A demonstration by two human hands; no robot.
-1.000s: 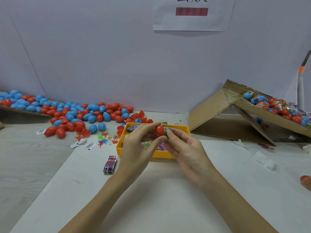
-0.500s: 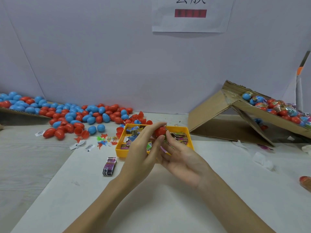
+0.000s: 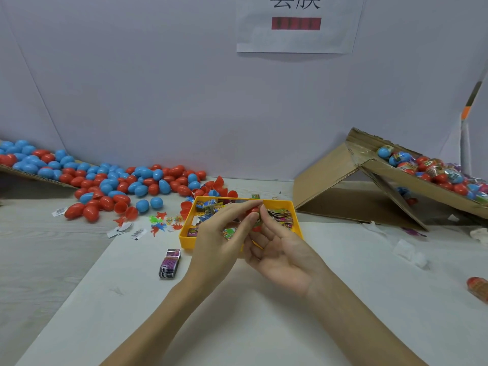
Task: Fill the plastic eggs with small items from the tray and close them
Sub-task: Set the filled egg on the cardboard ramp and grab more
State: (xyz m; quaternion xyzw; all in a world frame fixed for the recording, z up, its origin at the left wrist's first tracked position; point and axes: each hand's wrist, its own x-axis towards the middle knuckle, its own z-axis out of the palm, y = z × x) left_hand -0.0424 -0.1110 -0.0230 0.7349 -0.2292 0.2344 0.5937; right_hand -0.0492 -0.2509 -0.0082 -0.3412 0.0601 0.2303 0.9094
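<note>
A red plastic egg (image 3: 254, 210) with a bit of green showing at its side is held over the yellow tray (image 3: 295, 207). My left hand (image 3: 220, 241) pinches it from the left with thumb and fingertips. My right hand (image 3: 282, 249) holds it from the right, palm turned up, fingers curled under it. The tray holds several small colourful packets (image 3: 281, 216). Most of the egg is hidden behind my fingers.
A heap of red and blue eggs (image 3: 111, 180) lies at the back left. Open red egg halves (image 3: 216, 188) and small plastic figures (image 3: 161, 223) lie beside the tray. A purple packet (image 3: 170, 264) lies left of my wrist. A cardboard ramp (image 3: 390, 178) with wrapped eggs stands right.
Both hands dropped slightly toward me with the egg. My right hand rolled palm-up under it, uncovering the packets in the tray's right half.
</note>
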